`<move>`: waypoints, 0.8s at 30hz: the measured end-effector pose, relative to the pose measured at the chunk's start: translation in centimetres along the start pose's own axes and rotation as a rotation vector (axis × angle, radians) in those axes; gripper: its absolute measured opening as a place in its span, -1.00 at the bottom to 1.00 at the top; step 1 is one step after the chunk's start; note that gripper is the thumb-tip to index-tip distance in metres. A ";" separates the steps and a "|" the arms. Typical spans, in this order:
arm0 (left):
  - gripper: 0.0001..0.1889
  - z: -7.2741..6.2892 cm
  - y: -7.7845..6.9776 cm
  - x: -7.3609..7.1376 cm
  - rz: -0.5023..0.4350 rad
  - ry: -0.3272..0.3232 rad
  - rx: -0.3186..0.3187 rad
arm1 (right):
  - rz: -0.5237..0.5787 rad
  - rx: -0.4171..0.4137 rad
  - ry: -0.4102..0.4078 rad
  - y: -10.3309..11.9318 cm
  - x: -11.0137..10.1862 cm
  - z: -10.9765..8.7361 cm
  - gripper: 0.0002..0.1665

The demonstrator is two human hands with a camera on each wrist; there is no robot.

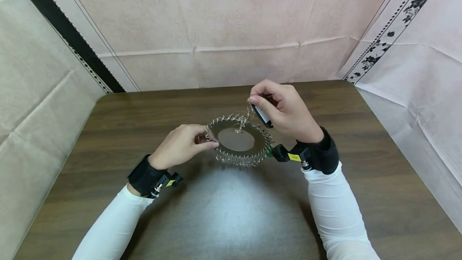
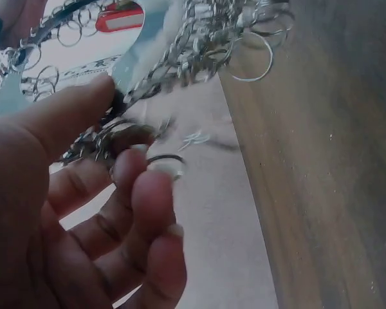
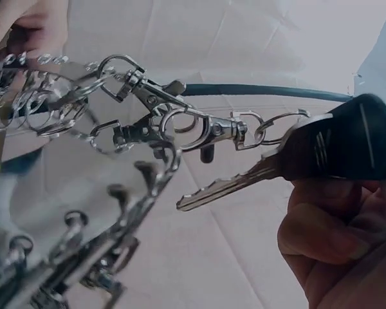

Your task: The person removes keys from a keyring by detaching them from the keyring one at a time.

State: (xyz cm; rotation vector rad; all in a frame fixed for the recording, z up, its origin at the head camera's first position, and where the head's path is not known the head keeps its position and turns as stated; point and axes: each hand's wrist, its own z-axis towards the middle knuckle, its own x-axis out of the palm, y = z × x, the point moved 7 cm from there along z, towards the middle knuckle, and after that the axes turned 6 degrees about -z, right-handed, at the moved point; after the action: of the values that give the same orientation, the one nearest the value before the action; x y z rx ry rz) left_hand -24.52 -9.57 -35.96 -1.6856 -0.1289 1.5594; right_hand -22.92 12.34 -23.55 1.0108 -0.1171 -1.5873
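Note:
My left hand (image 1: 184, 143) pinches the near-left edge of a flat round plate (image 1: 225, 124), thumb on top. Chain and many small metal rings (image 3: 35, 109) hang around the plate's rim, with a paler round area in its middle. Above its far right side, my right hand (image 1: 288, 109) holds a key (image 3: 235, 183) by its black head. A small ring joins the key to metal swivel clasps (image 3: 209, 129), which hang together over the plate. A black-edged piece with a pale face (image 1: 262, 115) shows under the right fingers. In the left wrist view the chained rim (image 2: 174, 64) is blurred.
Both hands work above a brown wood-grain table (image 1: 216, 220). Pale patterned cloth (image 1: 234, 19) rises behind the table's far edge and along both sides. Each wrist wears a black strap with a small camera (image 1: 288, 153). A red item (image 2: 119, 20) shows beyond the plate.

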 end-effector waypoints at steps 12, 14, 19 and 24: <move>-0.68 -0.9 -2.9 -2.3 -0.073 -0.140 0.161 | -0.012 -0.048 0.078 1.2 1.5 0.1 -0.94; -0.74 -1.3 -4.1 -2.9 -0.150 -0.212 0.249 | -0.012 -0.069 0.087 1.5 1.7 0.1 -0.91; -0.74 -2.5 -6.7 -3.5 -0.266 -0.334 0.441 | -0.003 -0.145 0.124 2.2 2.9 0.1 -0.87; -0.66 -3.4 -7.7 -3.6 -0.306 -0.379 0.528 | 0.005 -0.172 0.183 2.6 4.4 -0.1 -0.91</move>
State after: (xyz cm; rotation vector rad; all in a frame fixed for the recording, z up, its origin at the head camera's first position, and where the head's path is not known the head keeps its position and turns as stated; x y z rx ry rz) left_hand -19.01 -8.14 -28.76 -0.9089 -0.1457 1.4961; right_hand -20.59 7.84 -24.40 1.0140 0.1401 -1.4656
